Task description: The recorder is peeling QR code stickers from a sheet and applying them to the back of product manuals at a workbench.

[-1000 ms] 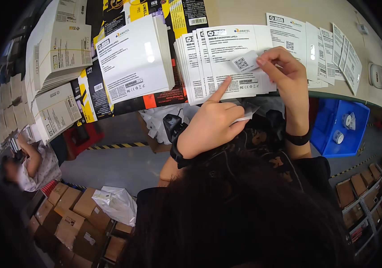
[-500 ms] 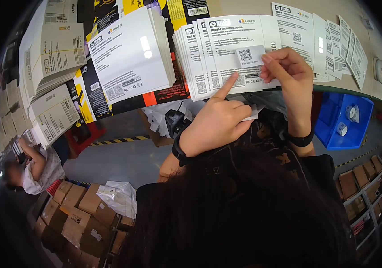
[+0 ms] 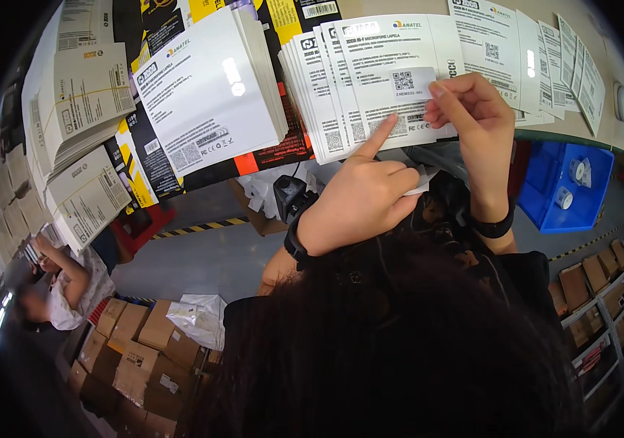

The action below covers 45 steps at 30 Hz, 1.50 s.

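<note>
Dark hair: the person's own head and hair (image 3: 399, 350) fill the lower centre of the frame, nearest the camera, and hide both forearms below the wrists.
Left hand: the left hand (image 3: 359, 197), a black band at the wrist, sits just above the hair at mid frame; its fingers are curled in, pinching a scrap of white backing paper (image 3: 420, 179), while the forefinger alone points up and presses on the sheets.
Right hand: the right hand (image 3: 472, 117), right of centre, grips the small white square-coded sticker label (image 3: 410, 82) by its right edge between thumb and fingertips.
Label's place: it lies over the upper middle of the front sheet in the fanned stack of white printed cards (image 3: 370, 87), at top centre, apparently only partly stuck down.
Doing it well: as a judgement, the label wants squaring to the printed lines, then smoothing from the held edge leftward, with the left forefinger pinning the card so the fan does not slide.
Edges: the fan overhangs the table's near edge; a second thick stack of white glossy cards (image 3: 209, 87) lies just left, more white leaflets (image 3: 560, 58) just right.
Open room: little on the table; free space is only below, toward the grey floor (image 3: 195, 255).
Farther off: a blue plastic bin (image 3: 567, 190) at right, brown cartons (image 3: 136, 350) at lower left, and another seated person (image 3: 63, 285) at far left.
</note>
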### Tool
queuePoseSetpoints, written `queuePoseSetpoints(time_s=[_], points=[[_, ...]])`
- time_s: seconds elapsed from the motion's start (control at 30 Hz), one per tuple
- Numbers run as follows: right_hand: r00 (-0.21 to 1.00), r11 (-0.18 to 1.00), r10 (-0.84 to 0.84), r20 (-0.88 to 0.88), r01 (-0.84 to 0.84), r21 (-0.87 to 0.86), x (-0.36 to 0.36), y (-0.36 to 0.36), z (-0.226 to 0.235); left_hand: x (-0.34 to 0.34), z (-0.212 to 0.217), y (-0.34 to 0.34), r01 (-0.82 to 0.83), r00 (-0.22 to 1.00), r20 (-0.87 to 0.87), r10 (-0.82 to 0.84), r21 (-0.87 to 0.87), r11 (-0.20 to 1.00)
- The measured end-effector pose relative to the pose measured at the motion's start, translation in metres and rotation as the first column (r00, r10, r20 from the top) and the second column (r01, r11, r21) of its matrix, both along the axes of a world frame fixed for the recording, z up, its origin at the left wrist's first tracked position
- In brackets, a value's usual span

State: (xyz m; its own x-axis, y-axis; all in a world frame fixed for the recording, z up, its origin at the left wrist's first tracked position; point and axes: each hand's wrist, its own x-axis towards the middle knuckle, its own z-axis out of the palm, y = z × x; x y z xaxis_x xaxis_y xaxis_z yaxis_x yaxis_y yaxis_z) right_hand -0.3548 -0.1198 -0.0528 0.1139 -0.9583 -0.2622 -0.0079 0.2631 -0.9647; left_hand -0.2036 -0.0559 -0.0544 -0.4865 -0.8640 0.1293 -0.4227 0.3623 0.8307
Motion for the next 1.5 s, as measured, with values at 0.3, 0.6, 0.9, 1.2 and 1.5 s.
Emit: queuePoseSetpoints(time_s=[0.3,0.6,0.9,1.2,1.5], points=[[0.969,1.0,0.013,-0.248,-0.019,-0.023,0.009,0.0,0.005,-0.001,-0.001,0.0,0.011,1.0,-0.001,-0.011,-0.002,1.0],[0.618,0.907,-0.158,-0.77,-0.218,-0.361,0.006,-0.019,0.008,-0.004,-0.002,0.001,-0.018,0.999,0.033,0.018,-0.008,1.0],[0.659,0.784,-0.365,-0.658,-0.164,-0.599,-0.008,-0.025,-0.017,-0.006,0.0,0.001,-0.054,0.997,0.044,0.056,-0.036,0.998],[0.845,0.982,0.047,-0.533,-0.138,-0.133,-0.027,-0.014,0.011,0.002,0.01,0.011,-0.144,0.985,0.078,0.152,-0.101,0.984],[0.989,0.994,-0.014,-0.15,-0.003,-0.114,-0.072,-0.027,0.014,0.004,0.007,0.007,-0.133,0.991,-0.038,0.13,-0.081,0.988]])
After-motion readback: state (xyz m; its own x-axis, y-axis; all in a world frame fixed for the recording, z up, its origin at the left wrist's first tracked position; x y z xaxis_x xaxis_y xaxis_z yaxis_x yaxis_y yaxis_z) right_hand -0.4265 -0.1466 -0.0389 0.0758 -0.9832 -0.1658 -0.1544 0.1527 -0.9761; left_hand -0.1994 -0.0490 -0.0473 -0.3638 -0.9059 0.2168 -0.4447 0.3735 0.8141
